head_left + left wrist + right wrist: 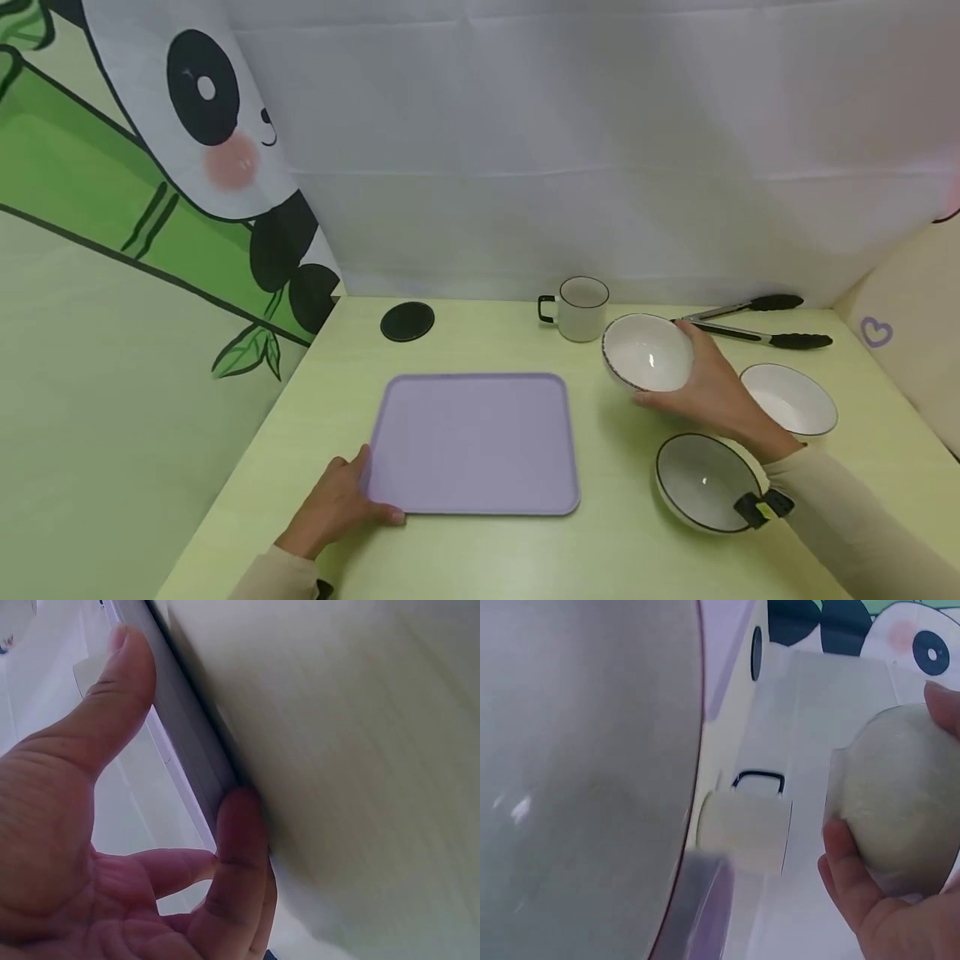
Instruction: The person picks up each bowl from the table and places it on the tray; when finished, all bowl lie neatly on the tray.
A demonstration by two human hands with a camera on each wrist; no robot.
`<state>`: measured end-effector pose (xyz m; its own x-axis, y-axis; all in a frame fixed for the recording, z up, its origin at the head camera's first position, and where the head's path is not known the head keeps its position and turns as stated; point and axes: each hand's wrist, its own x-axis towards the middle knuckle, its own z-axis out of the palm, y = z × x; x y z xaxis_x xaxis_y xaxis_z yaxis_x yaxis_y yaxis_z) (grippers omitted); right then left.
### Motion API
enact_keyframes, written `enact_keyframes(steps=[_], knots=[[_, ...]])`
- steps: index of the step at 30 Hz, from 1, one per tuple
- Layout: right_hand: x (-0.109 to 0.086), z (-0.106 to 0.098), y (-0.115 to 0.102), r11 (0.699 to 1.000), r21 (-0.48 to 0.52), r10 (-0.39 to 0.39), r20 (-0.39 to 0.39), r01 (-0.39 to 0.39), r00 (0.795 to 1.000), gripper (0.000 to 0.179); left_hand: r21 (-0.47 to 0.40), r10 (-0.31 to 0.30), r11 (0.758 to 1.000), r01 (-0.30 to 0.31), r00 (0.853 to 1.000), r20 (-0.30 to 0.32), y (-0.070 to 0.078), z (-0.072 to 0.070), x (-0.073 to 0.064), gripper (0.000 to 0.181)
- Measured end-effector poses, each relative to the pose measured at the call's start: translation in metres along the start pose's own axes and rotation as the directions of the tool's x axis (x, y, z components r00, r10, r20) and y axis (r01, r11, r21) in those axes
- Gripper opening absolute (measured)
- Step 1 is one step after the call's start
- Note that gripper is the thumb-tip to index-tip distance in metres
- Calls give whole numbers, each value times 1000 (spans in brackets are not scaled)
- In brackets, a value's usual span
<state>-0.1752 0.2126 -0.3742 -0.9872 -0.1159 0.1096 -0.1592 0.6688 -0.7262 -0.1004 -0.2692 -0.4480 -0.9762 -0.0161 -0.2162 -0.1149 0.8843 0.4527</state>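
My right hand (708, 383) grips a white bowl (647, 354) with a thin dark rim, thumb on the near side and fingers on the far side. In the right wrist view the bowl's rounded underside (904, 795) shows between thumb and fingers. The bowl is held tilted, its inside facing the head camera. My left hand (341, 504) holds the near left corner of a flat lilac tray (472, 442). Its thumb lies along the near edge and its fingers along the left side; the left wrist view shows fingertips (240, 810) against the tray's rim.
A second dark-rimmed bowl (705, 479) stands below my right forearm, and a third white bowl (791, 400) is right of the wrist. Behind are a white mug (583, 310) with a black handle, black-handled tongs (750, 335) and a round black coaster (407, 322). A white cloth backdrop (525, 167) closes the far side.
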Motion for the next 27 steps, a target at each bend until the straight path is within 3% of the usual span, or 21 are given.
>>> enact_keyframes(steps=[7,15,27], knots=[[31,40,-34,994,99,-49,54,44,997,131,21,9,1000,-8,1000,-20,0,1,0,132],[58,98,-57,970,208,-147,106,123,983,127,4,8,1000,-8,1000,-28,-1,3,-2,130],[52,192,-80,976,203,-137,254,85,958,134,-7,-12,1000,12,999,-38,-1,2,-2,130]])
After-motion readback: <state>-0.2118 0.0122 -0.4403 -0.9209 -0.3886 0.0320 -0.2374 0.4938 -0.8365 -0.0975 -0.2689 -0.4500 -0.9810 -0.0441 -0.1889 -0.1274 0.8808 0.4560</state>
